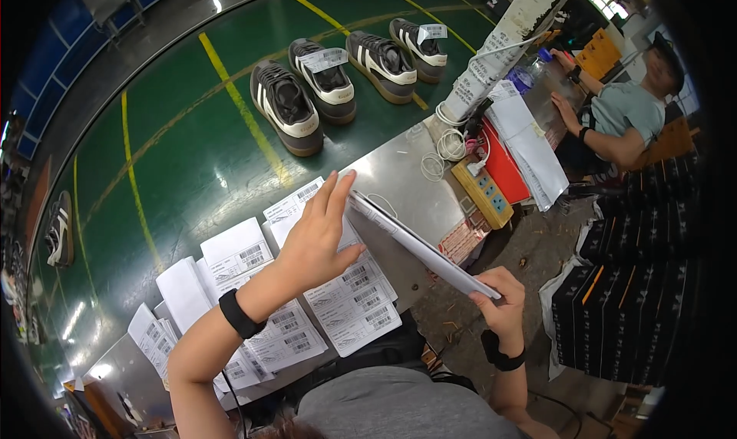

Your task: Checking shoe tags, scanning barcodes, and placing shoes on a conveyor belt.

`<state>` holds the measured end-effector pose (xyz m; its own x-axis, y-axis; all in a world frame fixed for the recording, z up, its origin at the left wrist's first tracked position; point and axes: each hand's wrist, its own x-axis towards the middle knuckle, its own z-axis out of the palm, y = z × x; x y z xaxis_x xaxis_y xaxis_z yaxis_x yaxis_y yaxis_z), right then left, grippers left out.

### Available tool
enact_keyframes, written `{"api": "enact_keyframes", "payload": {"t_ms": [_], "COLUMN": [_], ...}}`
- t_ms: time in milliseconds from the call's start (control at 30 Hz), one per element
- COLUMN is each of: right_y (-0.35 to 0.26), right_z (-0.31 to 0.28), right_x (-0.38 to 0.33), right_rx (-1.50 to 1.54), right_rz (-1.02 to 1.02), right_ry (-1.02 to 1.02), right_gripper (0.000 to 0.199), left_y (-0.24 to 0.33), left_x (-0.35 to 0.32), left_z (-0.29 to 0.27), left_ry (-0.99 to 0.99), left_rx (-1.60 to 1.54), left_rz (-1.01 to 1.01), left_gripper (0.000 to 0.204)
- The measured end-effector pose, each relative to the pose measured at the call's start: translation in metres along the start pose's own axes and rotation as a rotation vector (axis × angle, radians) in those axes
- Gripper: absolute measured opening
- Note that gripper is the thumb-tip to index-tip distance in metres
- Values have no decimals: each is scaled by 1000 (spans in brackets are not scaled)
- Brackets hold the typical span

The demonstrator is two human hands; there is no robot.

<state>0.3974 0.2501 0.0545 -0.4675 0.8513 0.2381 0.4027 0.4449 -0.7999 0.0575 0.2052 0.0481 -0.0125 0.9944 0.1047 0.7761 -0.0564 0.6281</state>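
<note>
My right hand [503,297] grips one end of a thin stack of white paper sheets [430,256], tilted up on its edge over the metal ledge. My left hand [318,236] is open, fingers stretched out, near the stack's far end; whether a fingertip touches it I cannot tell. Beneath that hand lie printed label sheets [357,308] with barcodes. More label sheets [234,251] spread out to the left, partly hidden by my left forearm. Both wrists wear black bands.
Beyond the ledge [403,163], black-and-white sneakers [285,105] stand on a green belt [176,155], some with paper tags. To the right are a power strip [484,193], coiled white cables [449,143], a post [491,63], stacked black boxes [614,316] and a seated person [629,120].
</note>
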Motion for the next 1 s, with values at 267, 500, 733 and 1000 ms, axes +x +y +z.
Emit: {"api": "enact_keyframes", "payload": {"t_ms": [267,500,733,1000], "right_y": [-2,-4,17,35], "right_z": [-7,7,71,124], "right_x": [12,59,119,143], "right_rx": [122,77,-252,-539], "right_rz": [98,191,-201,-635], "right_ry": [-445,-616,-656,-590], "right_gripper": [51,30,25,9], "left_y": [-5,-10,-11,-11], "left_x": [5,-8,-13,-15], "left_z": [-4,-1,4,3], "left_ry": [-73,-107,-119,-112], "left_rx": [-87,20,32,39], "left_rz": [53,43,21,9], "left_gripper": [38,32,33,30]}}
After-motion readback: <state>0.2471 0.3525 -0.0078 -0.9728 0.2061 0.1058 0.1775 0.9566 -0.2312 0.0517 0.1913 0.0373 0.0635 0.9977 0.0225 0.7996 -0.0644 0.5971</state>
